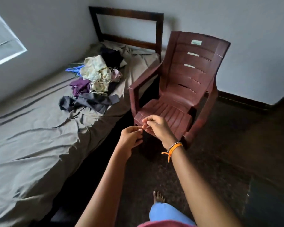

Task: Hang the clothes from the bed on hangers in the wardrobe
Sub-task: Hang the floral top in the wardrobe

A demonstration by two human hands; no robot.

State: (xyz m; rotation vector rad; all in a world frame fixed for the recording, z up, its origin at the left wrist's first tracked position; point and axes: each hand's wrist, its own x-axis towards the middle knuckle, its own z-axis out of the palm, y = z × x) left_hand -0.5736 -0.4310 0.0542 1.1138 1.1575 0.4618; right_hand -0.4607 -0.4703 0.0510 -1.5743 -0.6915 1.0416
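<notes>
A pile of clothes (97,74) lies on the grey bed (31,141) near its head: pale floral pieces on top, a purple garment (79,86), a dark grey garment (90,102) spread at the front and black cloth behind. Blue hangers (73,69) stick out from behind the pile on its left. My left hand (130,139) and my right hand (156,128) meet in front of me over the floor beside the bed. Their fingers are curled and the fingertips touch each other, with nothing visible in them. The wardrobe is out of view.
A maroon plastic armchair (179,89) stands right beside the bed, just past my hands. The dark wooden headboard (126,25) leans at the wall. Dark floor (228,153) stretches to the right. My bare foot (157,197) is on the floor below.
</notes>
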